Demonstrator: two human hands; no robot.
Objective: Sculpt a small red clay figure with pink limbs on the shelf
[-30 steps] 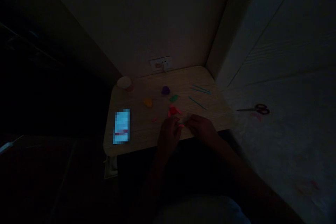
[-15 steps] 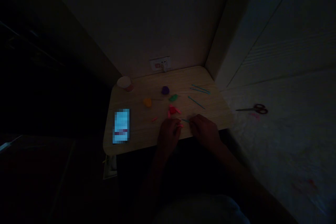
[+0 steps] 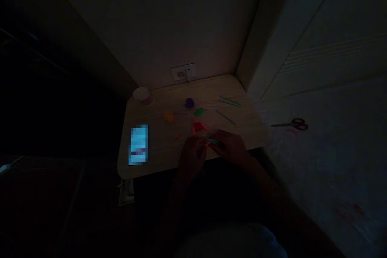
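In dim light, my left hand (image 3: 192,156) is closed at the table's near edge, pinching a small pink piece (image 3: 207,144) that looks like modelling clay. Opposite it, my right hand (image 3: 230,147) has its fingers closed around a thin teal stick (image 3: 212,140), whose end meets or overlaps the pink piece; exact contact is too dark to tell. Just beyond the hands lies a red lump (image 3: 198,126) with pink strips around it. Farther back are a green lump (image 3: 198,111), a purple lump (image 3: 189,103) and an orange lump (image 3: 168,117). A small pink bit (image 3: 178,136) lies left of the hands.
More teal sticks (image 3: 225,117) lie on the table's right side. A lit phone (image 3: 138,145) rests at the left, and a pale cup (image 3: 141,94) at the back left corner. Scissors (image 3: 298,124) lie on the pale surface to the right. A wall socket (image 3: 183,72) is behind.
My right hand has moved left with the teal stick, bringing it up to the pink piece. My left hand keeps its pinch nearly in place.
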